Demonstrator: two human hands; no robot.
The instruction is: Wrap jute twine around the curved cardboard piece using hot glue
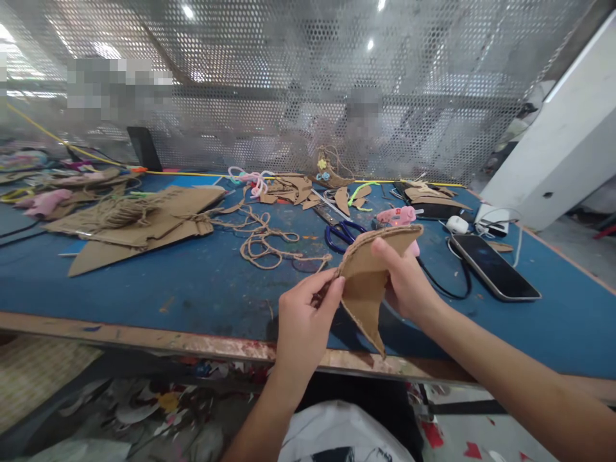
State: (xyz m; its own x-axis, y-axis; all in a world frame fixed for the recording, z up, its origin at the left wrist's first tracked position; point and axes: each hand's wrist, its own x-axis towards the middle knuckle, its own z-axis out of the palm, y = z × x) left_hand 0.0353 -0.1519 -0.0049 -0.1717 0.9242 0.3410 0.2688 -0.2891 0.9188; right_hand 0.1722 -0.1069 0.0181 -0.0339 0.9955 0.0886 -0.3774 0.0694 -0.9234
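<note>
A crescent-shaped piece of brown cardboard (366, 276) is held up over the table's front edge, with twine running along its curved rim. My right hand (409, 282) grips its upper right part, thumb flat on the face and the other fingers behind it. At the left rim, my left hand (310, 308) pinches the twine against the cardboard with thumb and forefinger. From there the loose twine (262, 247) trails in loops across the table to a twine bundle (126, 210) lying on cardboard sheets (185, 200). A pink glue gun (397, 216) lies just behind the crescent, partly covered.
Blue-handled scissors (337, 236) lie behind my hands. To the right are a phone (495, 266), a white earbud case (457, 224) and cables. Cardboard scraps (289, 189) and pipe cleaners (253, 179) line the back, before a perforated metal screen (269, 96).
</note>
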